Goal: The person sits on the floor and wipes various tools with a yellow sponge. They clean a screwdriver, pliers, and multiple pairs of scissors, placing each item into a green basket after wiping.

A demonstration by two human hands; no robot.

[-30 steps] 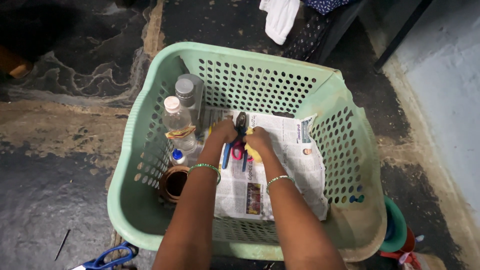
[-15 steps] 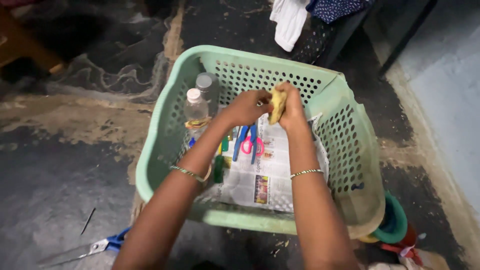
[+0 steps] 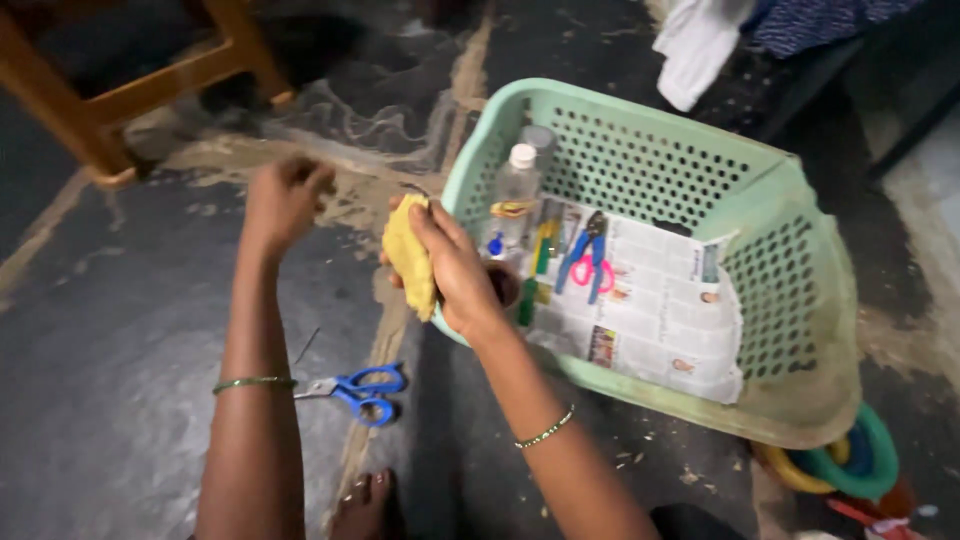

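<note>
A yellow cloth (image 3: 410,256) is held bunched in the grip of the right hand (image 3: 455,268), fingers closed around it, just outside the left rim of the green basket (image 3: 800,300) and above the dark floor (image 3: 120,380). The left hand (image 3: 282,198) is raised further to the left, curled nearly closed; whether anything small is pinched in it cannot be told.

Judged from how things lie, the cloth has been taken clear of the basket, while the other items have been left inside: blue-and-pink pliers (image 3: 588,262) on the newspaper lining (image 3: 660,320), a clear bottle (image 3: 513,200) standing upright in the left corner, and green and yellow tools (image 3: 536,270) just beside it. Blue-handled scissors (image 3: 355,390) lie untouched on the floor between the forearms. Nothing has yet been wiped or set down with the cloth, as far as can be seen.

Against the earlier frames, both hands have been withdrawn from over the basket and shifted to the left of it; half a second ago the cloth was held above the newspaper with both hands together, and now the hands are apart. The view has been swung left, so that a wooden stool leg (image 3: 90,110) is brought in and the coloured rings (image 3: 850,470) are pushed toward the right corner.
</note>
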